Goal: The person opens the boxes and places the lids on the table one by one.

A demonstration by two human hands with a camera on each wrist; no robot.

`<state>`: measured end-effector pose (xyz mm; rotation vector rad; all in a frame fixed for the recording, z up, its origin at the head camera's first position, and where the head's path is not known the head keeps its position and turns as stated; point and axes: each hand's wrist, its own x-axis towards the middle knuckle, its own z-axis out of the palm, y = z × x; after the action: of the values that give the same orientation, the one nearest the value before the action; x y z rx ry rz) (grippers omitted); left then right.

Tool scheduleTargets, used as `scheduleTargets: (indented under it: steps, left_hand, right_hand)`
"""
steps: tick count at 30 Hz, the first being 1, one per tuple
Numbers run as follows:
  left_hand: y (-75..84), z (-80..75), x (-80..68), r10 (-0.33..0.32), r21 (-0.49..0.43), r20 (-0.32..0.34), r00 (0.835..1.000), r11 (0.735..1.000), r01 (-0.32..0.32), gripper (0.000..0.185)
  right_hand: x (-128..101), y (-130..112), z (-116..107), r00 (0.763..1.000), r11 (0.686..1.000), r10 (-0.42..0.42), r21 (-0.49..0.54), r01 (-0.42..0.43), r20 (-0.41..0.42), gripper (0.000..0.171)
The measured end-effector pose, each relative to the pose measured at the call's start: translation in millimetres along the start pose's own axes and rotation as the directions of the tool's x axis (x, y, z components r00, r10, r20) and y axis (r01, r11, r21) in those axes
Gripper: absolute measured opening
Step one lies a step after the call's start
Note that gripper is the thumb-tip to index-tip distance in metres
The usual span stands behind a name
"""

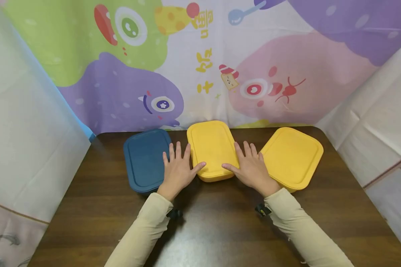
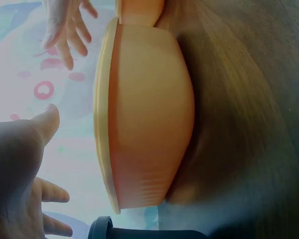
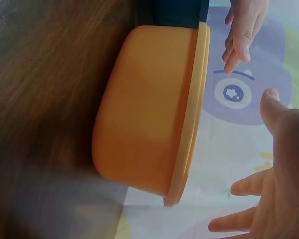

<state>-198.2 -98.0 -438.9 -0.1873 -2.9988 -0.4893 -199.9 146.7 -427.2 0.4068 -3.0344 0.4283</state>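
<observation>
While my left hand point(image 1: 178, 171) and right hand point(image 1: 252, 170) hover flat with fingers spread, gripping nothing, the middle yellow box point(image 1: 212, 149) sits between them, thumbs at its near corners. A blue box point(image 1: 144, 160) crowds the left, another yellow box point(image 1: 292, 157) the right; bare worktop point(image 1: 217, 222) lies near.

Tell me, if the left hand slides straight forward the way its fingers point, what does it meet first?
Probably nothing solid: the left hand points up the gap between the blue box and the middle yellow box, perhaps brushing their edges; height above them is unclear.
</observation>
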Motion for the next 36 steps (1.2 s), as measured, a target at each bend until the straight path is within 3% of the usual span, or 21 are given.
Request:
scheduleTargets:
  steps: [16, 36]
  left_hand:
    - [-22.4, -15.0, -9.2, -0.077, -0.010, -0.061, 0.995, 0.997, 0.076, 0.085]
    - [-59.4, -26.4, -21.0, -0.199, -0.096, -0.038, 0.979, 0.976, 0.195, 0.083]
  right_hand:
    - [9, -25, -5, 0.997, 0.996, -0.059, 0.075, 0.056, 0.040, 0.088]
    - [29, -49, 1, 0.988, 0.982, -0.130, 0.150, 0.116, 0.085, 0.088]
